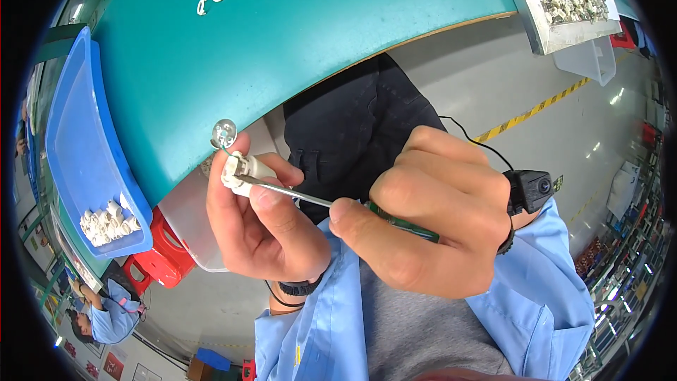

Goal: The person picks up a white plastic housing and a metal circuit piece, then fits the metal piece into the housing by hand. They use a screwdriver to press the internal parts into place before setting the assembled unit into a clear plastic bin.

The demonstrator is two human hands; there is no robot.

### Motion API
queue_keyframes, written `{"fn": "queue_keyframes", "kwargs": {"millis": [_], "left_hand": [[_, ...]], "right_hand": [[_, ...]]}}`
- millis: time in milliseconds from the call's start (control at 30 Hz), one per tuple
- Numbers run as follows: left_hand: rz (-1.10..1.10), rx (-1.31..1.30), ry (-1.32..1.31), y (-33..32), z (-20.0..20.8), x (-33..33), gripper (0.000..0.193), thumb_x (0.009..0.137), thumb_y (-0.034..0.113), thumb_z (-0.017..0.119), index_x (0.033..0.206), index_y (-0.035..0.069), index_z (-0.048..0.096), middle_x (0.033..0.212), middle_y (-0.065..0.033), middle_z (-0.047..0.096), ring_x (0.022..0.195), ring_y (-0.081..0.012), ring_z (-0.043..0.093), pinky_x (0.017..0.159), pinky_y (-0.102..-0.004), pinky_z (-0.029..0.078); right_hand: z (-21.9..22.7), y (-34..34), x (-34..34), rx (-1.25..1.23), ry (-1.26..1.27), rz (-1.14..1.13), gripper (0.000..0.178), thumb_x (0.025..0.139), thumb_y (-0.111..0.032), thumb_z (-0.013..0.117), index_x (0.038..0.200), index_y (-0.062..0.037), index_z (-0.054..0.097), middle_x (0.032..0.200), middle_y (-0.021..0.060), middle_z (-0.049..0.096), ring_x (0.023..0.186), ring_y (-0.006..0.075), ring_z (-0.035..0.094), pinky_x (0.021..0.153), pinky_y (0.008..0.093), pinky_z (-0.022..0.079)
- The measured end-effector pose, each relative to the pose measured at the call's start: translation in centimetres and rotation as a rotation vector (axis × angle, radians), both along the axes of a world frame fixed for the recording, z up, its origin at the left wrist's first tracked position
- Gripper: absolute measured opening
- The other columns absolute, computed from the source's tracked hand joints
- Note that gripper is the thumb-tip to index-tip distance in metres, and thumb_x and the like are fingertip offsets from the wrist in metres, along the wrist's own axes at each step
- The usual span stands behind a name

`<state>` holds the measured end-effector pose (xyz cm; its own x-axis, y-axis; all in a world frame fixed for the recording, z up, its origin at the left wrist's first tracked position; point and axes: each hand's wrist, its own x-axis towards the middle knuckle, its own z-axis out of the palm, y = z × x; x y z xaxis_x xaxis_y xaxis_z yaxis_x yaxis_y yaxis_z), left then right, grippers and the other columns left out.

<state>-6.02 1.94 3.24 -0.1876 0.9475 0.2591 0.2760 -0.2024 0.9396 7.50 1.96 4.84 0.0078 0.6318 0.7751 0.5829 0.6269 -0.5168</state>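
From my remote view, the left hand (271, 222) pinches a white plastic part (238, 173) between thumb and fingers, near the green table's (296, 28) edge. The right hand (437, 219) grasps a screwdriver (303, 196), its tip at the part. A clear round piece (224, 133) sits just beyond. I'd brace the part firmly, press gently and keep fingertips clear of slips.
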Motion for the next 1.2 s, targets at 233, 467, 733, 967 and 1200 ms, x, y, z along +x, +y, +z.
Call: {"fn": "queue_keyframes", "kwargs": {"millis": [233, 467, 733, 967, 1200], "left_hand": [[0.032, 0.083, 0.008, 0.5, -0.6, 0.3, 0.041, 0.104, 0.016, 0.051, 0.131, -0.015, 0.049, 0.112, -0.0228, 0.067, 0.067, -0.0148, 0.058, 0.058, -0.0251, 0.045], [-0.136, -0.085, -0.101, 1.9, -0.1, -0.9, 0.044, 0.106, 0.024, 0.048, 0.132, -0.012, 0.051, 0.094, -0.0171, 0.065, 0.067, -0.013, 0.052, 0.06, -0.0224, 0.039], [-0.466, -0.194, -0.565, 2.1, 0.7, -1.5, 0.05, 0.106, 0.031, 0.043, 0.132, -0.012, 0.051, 0.078, -0.0038, 0.046, 0.07, -0.0129, 0.037, 0.066, -0.0293, 0.03], [-0.576, -0.218, -0.611, 2.0, 0.2, -1.5, 0.052, 0.106, 0.038, 0.048, 0.128, -0.01, 0.052, 0.085, -0.0069, 0.056, 0.074, -0.0125, 0.046, 0.065, -0.0276, 0.037], [-0.408, -0.234, -0.583, 1.0, 1.0, -0.3, 0.044, 0.106, 0.028, 0.048, 0.128, -0.01, 0.052, 0.11, -0.0131, 0.063, 0.094, -0.0158, 0.057, 0.084, -0.0291, 0.044]], "right_hand": [[-0.5, 0.1, -1.1, -0.041, 0.146, -0.029, 0.034, 0.053, 0.0, 0.074, 0.087, 0.0002, 0.07, 0.055, 0.0023, 0.049, 0.041, 0.0118, 0.04, 0.04, 0.0258, 0.023], [0.6, 0.3, 3.1, -0.207, -0.012, 0.122, 0.029, 0.063, 0.004, 0.075, 0.092, -0.0006, 0.072, 0.06, 0.0053, 0.057, 0.05, 0.0146, 0.049, 0.048, 0.0299, 0.035], [-0.5, 9.1, 6.2, -0.311, -0.393, -0.177, 0.017, 0.084, -0.002, 0.065, 0.101, -0.0013, 0.066, 0.102, 0.0113, 0.063, 0.089, 0.0257, 0.06, 0.074, 0.0315, 0.041], [1.4, 7.3, 5.1, -0.398, -0.04, 0.087, 0.021, 0.087, -0.009, 0.067, 0.107, -0.0022, 0.068, 0.102, 0.0116, 0.065, 0.093, 0.025, 0.062, 0.08, 0.0319, 0.044], [-1.2, 5.9, 2.8, -0.214, 0.144, 0.504, 0.009, 0.08, -0.013, 0.072, 0.086, -0.01, 0.067, 0.089, 0.0032, 0.061, 0.076, 0.0242, 0.057, 0.063, 0.0383, 0.038]]}}
